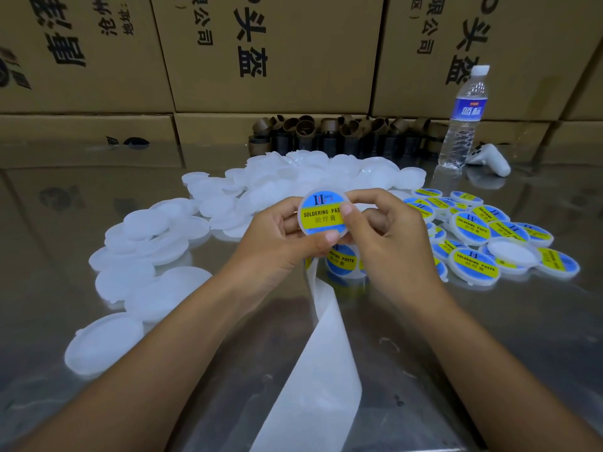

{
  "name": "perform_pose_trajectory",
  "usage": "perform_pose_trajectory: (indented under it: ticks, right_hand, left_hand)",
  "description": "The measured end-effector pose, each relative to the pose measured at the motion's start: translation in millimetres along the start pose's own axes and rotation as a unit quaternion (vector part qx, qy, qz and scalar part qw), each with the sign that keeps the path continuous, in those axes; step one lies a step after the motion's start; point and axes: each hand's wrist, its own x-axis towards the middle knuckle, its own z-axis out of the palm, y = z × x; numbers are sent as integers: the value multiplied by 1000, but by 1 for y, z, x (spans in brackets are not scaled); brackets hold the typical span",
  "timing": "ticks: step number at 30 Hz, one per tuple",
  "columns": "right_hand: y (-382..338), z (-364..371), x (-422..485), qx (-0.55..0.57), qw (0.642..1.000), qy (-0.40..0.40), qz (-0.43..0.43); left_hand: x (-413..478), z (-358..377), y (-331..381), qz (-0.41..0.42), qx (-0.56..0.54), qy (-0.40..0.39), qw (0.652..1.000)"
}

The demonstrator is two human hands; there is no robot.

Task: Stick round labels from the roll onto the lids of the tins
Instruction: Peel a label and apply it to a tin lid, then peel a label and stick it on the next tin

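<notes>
Head view, labelling station. Bare reflective metal table (pixel 489 347) lies open in the near foreground on both sides of the forearms. The far edge is closed off by stacked cartons (pixel 261 53).

The left hand (pixel 277 238) and right hand (pixel 388 238) together grasp one lid (pixel 321 203), raised above the table at centre. The left thumb grips its lower rim and the right thumb presses on the face of the round label (pixel 318 220), which is already stuck to it. The right thumb covers the end of the printed words.

The label roll (pixel 342 261) sits just below the hands and is largely hidden by them. Its spent backing strip (pixel 323 353) trails toward the viewer and is cut off by the bottom edge.

Plain lids (pixel 156 236) are spread out to the left and behind: matte, translucent white plastic discs, overlapping. Labelled lids (pixel 479 233) are heaped to the right, glossy blue with a yellow band.

Brown cardboard cores (pixel 326 135) line the back. Near them stand a clear water bottle (pixel 463 125) and a white handheld device (pixel 489 159) of unclear type.
</notes>
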Motion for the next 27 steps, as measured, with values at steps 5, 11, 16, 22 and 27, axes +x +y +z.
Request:
perform_pose_trajectory:
  ticks: [5,11,16,22,27]
  right_hand:
    - [-2,0,1,-2,999,-32,-17]
    - [2,-15,13,17,992,126,-18]
    - [22,-38,27,-11,929,348,129]
    - [34,-46,28,-57,912,321,247]
    - [34,-50,27,-79,898,342,265]
  left_hand:
    - [0,-1,3,-1,-19,15,1000]
    - [7,-8,0,-25,-17,146,989]
    - [8,-8,-11,-87,57,144,984]
    - [5,-5,-11,-146,9,56,988]
    - [4,-8,-12,-150,-5,50,987]
